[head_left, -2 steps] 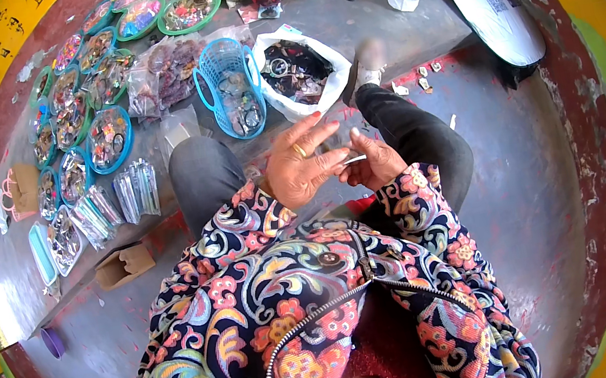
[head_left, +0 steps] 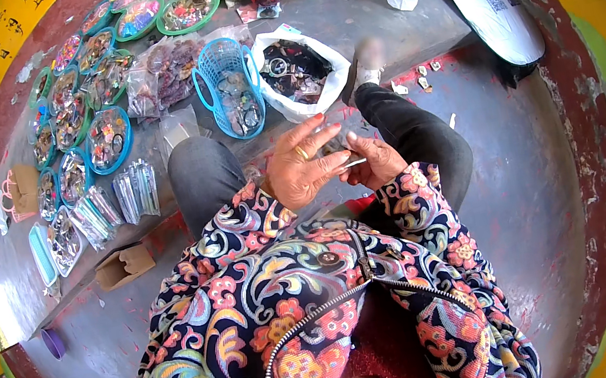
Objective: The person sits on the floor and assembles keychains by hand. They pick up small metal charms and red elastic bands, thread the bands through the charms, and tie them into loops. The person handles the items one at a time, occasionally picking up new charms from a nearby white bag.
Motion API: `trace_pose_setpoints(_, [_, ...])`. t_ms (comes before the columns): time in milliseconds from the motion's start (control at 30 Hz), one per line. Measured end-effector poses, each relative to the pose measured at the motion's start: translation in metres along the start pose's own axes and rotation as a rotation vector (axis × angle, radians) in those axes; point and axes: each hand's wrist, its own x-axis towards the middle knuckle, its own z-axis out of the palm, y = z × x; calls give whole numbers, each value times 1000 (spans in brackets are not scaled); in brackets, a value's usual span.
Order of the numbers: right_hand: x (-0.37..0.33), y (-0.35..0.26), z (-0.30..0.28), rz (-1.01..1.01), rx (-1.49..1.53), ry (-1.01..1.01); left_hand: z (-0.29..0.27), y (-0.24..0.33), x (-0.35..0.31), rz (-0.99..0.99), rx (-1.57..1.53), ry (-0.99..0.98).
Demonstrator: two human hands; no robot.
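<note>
Taking our hands as the middle of the dial and straight ahead as twelve o'clock, we see a small, thin, flat white strip (head_left: 355,163) at the centre, just above our lap. Our right hand (head_left: 374,164) is closed on it, thumb over bent fingers. Our left hand (head_left: 301,175), with a gold-coloured band ring (head_left: 300,152) on one finger, comes close beside it, its fingers fanned; we cannot tell whether its hidden thumb or fingertips grip anything too.

The strip looks light, and fairly stiff since it stays straight; we would judge it easy to bend or drop, though paper or plastic we cannot tell. A soft pinch near one end, with the other end left free, should suit it best.

On the grey raised platform (head_left: 405,32), a white plastic bag (head_left: 335,86) full of dark, mixed small pieces stands at twelve o'clock, near our hands. A tall-handled light-blue plastic lattice basket (head_left: 221,52) stands at about eleven, and slim clear-wrapped packets (head_left: 137,191) lie at nine. An open brown cardboard box (head_left: 124,265) is well apart from us, at about eight.
</note>
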Motion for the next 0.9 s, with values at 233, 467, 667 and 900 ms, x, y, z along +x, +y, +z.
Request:
trace_pose_setpoints(233, [9,6,-21,-258,-70,60,4,10,1,-383,-362,125])
trace_pose_setpoints(467, [14,12,-9,-295,92,119,17,0,-8,-332,-372,148])
trace_pose_setpoints(667, [8,4,-11,-13,46,48,5,-5,-2,-20,-64,52])
trace_pose_setpoints(900, [9,8,-19,-22,0,-16,13,-3,-10,-58,-124,18])
